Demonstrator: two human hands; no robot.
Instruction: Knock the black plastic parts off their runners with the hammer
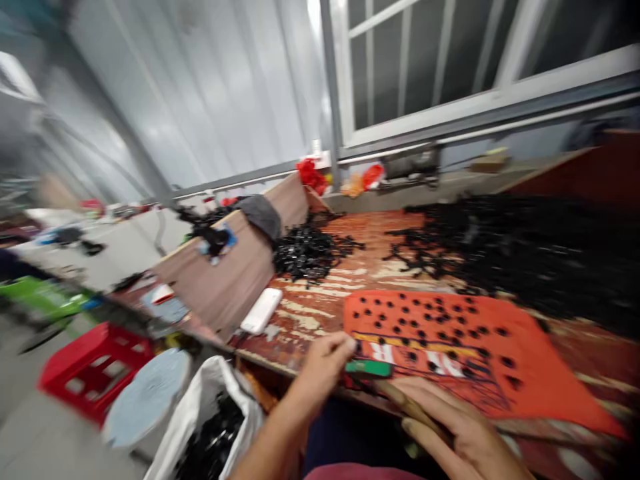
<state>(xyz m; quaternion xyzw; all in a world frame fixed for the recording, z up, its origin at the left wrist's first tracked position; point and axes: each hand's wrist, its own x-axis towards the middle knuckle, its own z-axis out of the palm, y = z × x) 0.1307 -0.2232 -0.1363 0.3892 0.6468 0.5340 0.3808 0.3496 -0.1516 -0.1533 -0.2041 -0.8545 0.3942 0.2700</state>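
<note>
Head view: black parts beyond orange sheet

worn wooden tabletop: rough, paint flaking | flat orange sheet: matt, cloth-like | small black parts: glossy plastic | red slatted crate: smooth plastic | white bag: shiny plastic

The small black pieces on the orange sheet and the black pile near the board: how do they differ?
The small black pieces on the orange sheet lie scattered one by one, apart from each other; the black pile is a dense heap. The pieces sit close to the left hand and right hand; the pile lies farther back, beside the tilted board. The pile rests on the worn table, not on the sheet. Both are black.
</note>
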